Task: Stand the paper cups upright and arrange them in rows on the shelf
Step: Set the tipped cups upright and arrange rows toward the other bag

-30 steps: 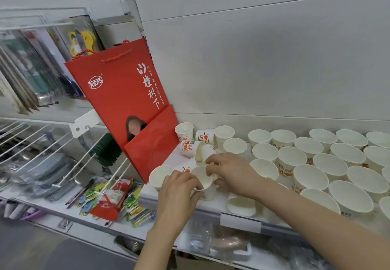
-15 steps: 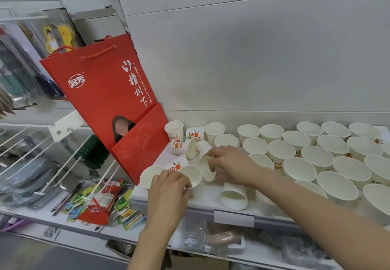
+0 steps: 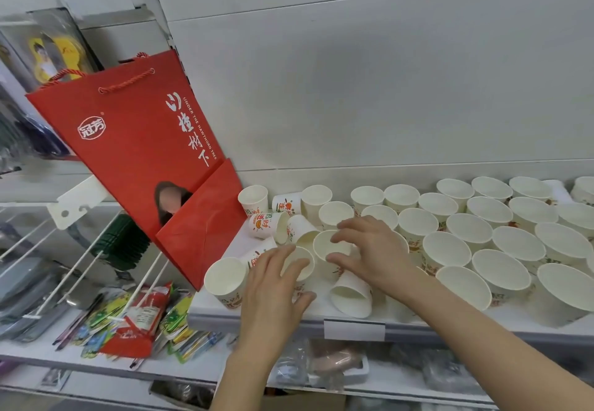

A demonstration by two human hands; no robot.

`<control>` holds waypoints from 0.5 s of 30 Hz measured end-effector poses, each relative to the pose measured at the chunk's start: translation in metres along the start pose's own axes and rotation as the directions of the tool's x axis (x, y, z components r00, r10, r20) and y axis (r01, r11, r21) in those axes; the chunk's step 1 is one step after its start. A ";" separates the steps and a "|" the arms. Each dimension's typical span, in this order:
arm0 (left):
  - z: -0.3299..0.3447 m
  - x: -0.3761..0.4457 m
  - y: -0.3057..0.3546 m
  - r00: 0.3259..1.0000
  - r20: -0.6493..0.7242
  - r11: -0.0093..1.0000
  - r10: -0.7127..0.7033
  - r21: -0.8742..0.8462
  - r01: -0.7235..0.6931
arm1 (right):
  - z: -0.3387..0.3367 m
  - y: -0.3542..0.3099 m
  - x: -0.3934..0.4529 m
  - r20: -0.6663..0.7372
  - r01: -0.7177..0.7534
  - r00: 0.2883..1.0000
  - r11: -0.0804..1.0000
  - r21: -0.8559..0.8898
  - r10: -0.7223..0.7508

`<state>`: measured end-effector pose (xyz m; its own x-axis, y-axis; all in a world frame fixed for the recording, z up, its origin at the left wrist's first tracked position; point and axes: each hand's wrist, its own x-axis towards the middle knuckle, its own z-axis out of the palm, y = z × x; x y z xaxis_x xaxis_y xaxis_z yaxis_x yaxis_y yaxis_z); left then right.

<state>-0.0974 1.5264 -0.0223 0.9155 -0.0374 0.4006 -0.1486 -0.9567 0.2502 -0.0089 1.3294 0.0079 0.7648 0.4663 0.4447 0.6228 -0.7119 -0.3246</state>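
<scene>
Your left hand (image 3: 273, 285) curls round one upright cup (image 3: 300, 266) to steady it. Your right hand (image 3: 369, 250) pinches the neighbouring cup (image 3: 329, 245) by its rim, likely to seat it in the row on the shelf (image 3: 257, 314).

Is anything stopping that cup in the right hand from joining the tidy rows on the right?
Not really. The right hand grips an upright cup just left of the upright rows. Only a tipped cup lies near the shelf edge in front, likely needing righting.

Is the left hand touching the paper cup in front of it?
Touching. In the head view, the left hand wraps an upright paper cup: fingers lie over its rim, thumb presses its side.
</scene>
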 end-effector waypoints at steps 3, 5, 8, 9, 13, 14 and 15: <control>0.002 0.000 -0.007 0.999 0.032 0.999 -0.027 -0.018 0.028 | -0.013 -0.006 -0.030 -0.095 0.066 0.993 0.998 -0.023 -0.068; 0.005 0.000 -0.007 0.999 0.039 1.000 -0.007 -0.030 0.009 | -0.015 -0.009 -0.053 -0.050 0.158 0.985 0.981 -0.110 -0.164; 0.008 0.001 0.002 0.998 0.028 0.994 0.054 -0.096 -0.051 | -0.014 -0.015 -0.077 0.077 0.285 0.958 0.938 -0.196 -0.275; 0.009 0.001 0.004 0.997 0.025 0.991 0.074 -0.118 -0.070 | -0.013 -0.017 -0.082 0.110 0.321 0.947 0.920 -0.224 -0.303; -0.002 0.000 -0.014 0.999 -0.018 0.975 0.043 -0.216 -0.046 | -0.006 -0.013 -0.092 0.208 0.376 0.924 0.865 -0.331 -0.322; -0.006 0.000 -0.026 0.999 -0.043 0.976 0.019 -0.215 -0.028 | -0.003 -0.012 -0.092 0.219 0.384 0.920 0.854 -0.352 -0.324; -0.010 0.000 -0.038 0.998 -0.068 0.981 -0.001 -0.194 -0.013 | -0.002 -0.011 -0.092 0.221 0.392 0.918 0.842 -0.370 -0.330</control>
<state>-0.0957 1.5654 -0.0225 0.8879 -0.0169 0.4597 -0.2299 -0.8819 0.4117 -0.0862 1.2932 -0.0276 0.5326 0.7791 0.3306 0.7633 -0.6109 0.2101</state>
